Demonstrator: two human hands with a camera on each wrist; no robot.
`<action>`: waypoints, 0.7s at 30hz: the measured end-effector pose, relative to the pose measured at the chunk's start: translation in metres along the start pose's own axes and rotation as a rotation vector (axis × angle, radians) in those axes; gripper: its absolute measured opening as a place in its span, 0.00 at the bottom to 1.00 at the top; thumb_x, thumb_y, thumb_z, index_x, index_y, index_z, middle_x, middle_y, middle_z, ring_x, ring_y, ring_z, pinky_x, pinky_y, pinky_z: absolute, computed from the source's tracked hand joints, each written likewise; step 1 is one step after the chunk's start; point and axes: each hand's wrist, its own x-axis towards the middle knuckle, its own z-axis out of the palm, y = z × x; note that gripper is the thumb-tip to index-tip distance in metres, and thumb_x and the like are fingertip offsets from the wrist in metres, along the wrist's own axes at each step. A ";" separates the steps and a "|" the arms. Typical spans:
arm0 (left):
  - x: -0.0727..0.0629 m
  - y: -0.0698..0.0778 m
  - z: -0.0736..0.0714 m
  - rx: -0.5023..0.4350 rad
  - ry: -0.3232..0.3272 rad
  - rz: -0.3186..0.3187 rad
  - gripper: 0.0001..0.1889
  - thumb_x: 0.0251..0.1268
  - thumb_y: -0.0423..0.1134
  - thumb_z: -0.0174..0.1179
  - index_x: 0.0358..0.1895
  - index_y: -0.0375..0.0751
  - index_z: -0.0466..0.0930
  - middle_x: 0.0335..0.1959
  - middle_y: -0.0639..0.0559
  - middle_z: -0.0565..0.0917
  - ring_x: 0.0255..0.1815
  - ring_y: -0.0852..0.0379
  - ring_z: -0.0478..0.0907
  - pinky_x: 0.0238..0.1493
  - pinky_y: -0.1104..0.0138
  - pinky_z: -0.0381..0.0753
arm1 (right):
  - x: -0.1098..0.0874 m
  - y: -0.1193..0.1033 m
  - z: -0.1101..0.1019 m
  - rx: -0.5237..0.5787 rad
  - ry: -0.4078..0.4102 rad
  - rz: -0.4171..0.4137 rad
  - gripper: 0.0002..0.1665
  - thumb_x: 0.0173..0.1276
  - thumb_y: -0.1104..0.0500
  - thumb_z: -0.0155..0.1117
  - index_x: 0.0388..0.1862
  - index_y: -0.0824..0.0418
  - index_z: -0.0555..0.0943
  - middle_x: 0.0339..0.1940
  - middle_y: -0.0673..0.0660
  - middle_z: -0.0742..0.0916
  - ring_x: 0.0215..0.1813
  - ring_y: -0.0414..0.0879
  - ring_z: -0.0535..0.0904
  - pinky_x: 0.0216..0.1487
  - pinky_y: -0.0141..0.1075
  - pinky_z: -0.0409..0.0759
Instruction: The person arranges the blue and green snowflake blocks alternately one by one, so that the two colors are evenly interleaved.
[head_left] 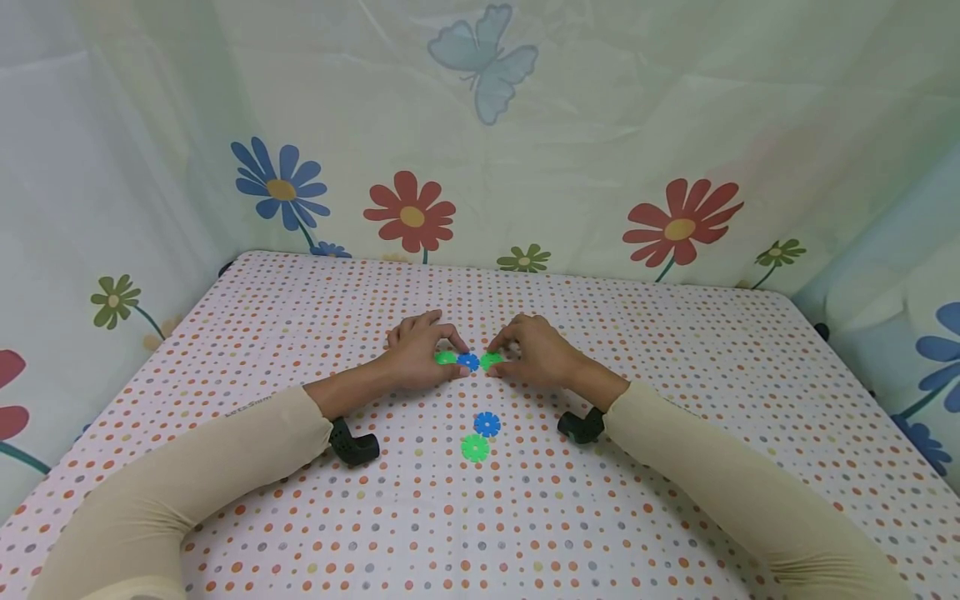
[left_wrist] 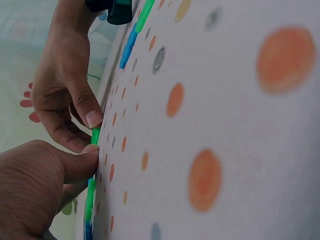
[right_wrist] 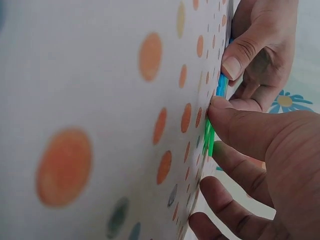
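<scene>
Two hands meet near the middle of the dotted surface [head_left: 285, 517], each pinching a small notched plastic disc between thumb and index finger. The left hand [head_left: 420, 358] holds a blue disc [head_left: 468, 362] in a narrow grip, its other fingers stretched loosely away. Beside that disc, partly covered by the same hand, lies a left green disc [head_left: 446, 357], and the left wrist view shows another blue edge [left_wrist: 88, 231] further along this row. The right hand [head_left: 543, 354] pinches a right green disc [head_left: 491, 360] just beside the held blue one; the thumb hides the spot between them in the right wrist view, so I cannot tell whether they are joined.

Nearer the person, a second blue disc [head_left: 487, 424] and a near green disc [head_left: 476, 448] lie flat, touching at their rims. Beige sleeves [head_left: 247, 450] cover both forearms, and a black device [head_left: 354, 446] sits at each wrist. Behind the surface hangs a pale curtain [head_left: 570, 158] printed with red, blue and green flowers and a light-blue butterfly [head_left: 487, 62].
</scene>
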 end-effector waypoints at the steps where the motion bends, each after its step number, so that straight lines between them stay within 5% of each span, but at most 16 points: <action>1: 0.000 0.000 0.000 0.000 0.000 0.001 0.12 0.60 0.54 0.67 0.46 0.62 0.82 0.81 0.43 0.48 0.79 0.35 0.38 0.72 0.37 0.37 | 0.000 0.000 0.000 0.002 -0.001 -0.001 0.18 0.63 0.48 0.72 0.49 0.54 0.87 0.49 0.53 0.84 0.53 0.48 0.75 0.52 0.44 0.74; 21: 0.001 -0.001 0.000 0.010 -0.003 0.011 0.12 0.61 0.54 0.67 0.46 0.62 0.81 0.80 0.42 0.48 0.79 0.34 0.38 0.72 0.36 0.37 | 0.000 0.001 0.000 -0.003 0.011 -0.011 0.19 0.62 0.47 0.72 0.49 0.54 0.87 0.48 0.52 0.85 0.51 0.47 0.75 0.50 0.44 0.73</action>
